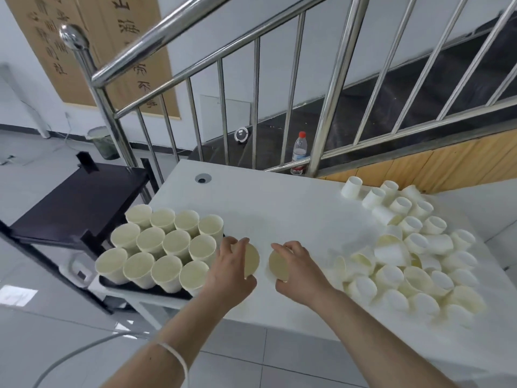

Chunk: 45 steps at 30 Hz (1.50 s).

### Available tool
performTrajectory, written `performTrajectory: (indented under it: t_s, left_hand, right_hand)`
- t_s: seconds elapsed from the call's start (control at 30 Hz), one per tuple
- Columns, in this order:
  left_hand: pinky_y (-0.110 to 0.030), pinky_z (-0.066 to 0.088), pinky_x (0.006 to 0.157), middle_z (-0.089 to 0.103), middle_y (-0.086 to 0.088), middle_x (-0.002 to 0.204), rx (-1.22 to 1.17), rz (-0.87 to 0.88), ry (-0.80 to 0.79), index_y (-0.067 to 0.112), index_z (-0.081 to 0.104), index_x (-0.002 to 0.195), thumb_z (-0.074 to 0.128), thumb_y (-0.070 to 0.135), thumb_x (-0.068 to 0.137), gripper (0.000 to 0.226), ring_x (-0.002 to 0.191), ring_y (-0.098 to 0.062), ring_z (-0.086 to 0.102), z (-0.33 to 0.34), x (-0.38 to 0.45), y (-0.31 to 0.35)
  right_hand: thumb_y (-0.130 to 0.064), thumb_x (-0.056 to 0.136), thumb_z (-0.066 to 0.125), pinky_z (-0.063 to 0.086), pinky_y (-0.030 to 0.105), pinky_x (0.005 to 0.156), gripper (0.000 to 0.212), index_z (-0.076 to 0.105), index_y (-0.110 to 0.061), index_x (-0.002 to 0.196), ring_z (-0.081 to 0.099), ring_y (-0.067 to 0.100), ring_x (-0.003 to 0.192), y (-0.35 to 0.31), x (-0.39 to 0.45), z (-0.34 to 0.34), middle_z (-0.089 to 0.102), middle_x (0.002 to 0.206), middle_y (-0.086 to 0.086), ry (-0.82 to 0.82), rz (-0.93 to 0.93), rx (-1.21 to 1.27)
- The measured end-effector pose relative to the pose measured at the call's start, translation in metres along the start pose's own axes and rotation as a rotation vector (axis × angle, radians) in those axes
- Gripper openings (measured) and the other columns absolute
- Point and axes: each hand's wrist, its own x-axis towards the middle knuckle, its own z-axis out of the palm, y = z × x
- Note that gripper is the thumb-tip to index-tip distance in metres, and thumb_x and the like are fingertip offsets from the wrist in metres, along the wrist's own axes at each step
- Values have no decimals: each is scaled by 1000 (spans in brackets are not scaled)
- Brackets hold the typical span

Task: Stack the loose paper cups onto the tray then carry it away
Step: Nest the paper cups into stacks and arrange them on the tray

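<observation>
**Two Cups Being Held Beside the Filled Tray**

A white surface (293, 208) is being used below a steel stair railing (251, 37). A heap of loose paper cups (414, 256) is lying on its right part — some upright, some tipped. At the left edge, a dark tray (145, 289) is being filled with three rows of upright cups (162, 245). Between the two, one cup (251, 260) is being grasped by the left hand (232, 271), just beside the tray, and another cup (278, 266) is being grasped by the right hand (298, 268) — both raised off the surface.
</observation>
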Motion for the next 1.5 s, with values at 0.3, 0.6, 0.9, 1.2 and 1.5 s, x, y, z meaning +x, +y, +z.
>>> performTrajectory:
  t_s: [0.3, 0.6, 0.9, 1.2, 1.5]
  left_hand:
    - [-26, 41, 94, 29, 0, 136, -33, 34, -55, 25, 24, 147, 64, 25, 77, 80, 128, -20, 33, -60, 13, -117]
    - [-30, 42, 94, 32, -2, 131, -38, 92, -152, 23, 30, 143, 66, 25, 74, 78, 122, -22, 35, -75, 24, -178]
    - [-28, 45, 88, 30, 0, 130, 24, 98, -267, 28, 31, 139, 66, 20, 75, 73, 123, -20, 36, -69, 25, -198]
    - [-30, 46, 92, 32, 1, 135, 100, 99, -270, 28, 33, 137, 67, 35, 78, 69, 126, -21, 36, -59, 24, -205]
    - [-28, 47, 84, 38, 3, 129, 159, 66, -275, 27, 36, 135, 67, 34, 80, 63, 120, -16, 44, -57, 27, -206]
  right_hand:
    - [-16, 81, 61, 45, 31, 96, 76, 29, -28, 149, 31, 16, 131, -106, 52, 54, 30, 139, -4, -8, 28, 34]
    - [-25, 78, 65, 48, 31, 92, 76, 32, -33, 145, 31, 13, 127, -153, 70, 86, 31, 132, -6, -34, 77, 27]
    - [-21, 79, 63, 48, 30, 90, 76, 29, -31, 146, 30, 15, 130, -159, 74, 104, 28, 137, -6, -93, 78, -49]
    - [-31, 80, 68, 48, 30, 87, 73, 32, -30, 144, 34, 17, 127, -154, 76, 118, 29, 137, -4, -123, 88, -103]
    - [-24, 81, 66, 49, 31, 87, 69, 35, -28, 143, 38, 18, 124, -148, 83, 126, 30, 136, -3, -113, 89, -121]
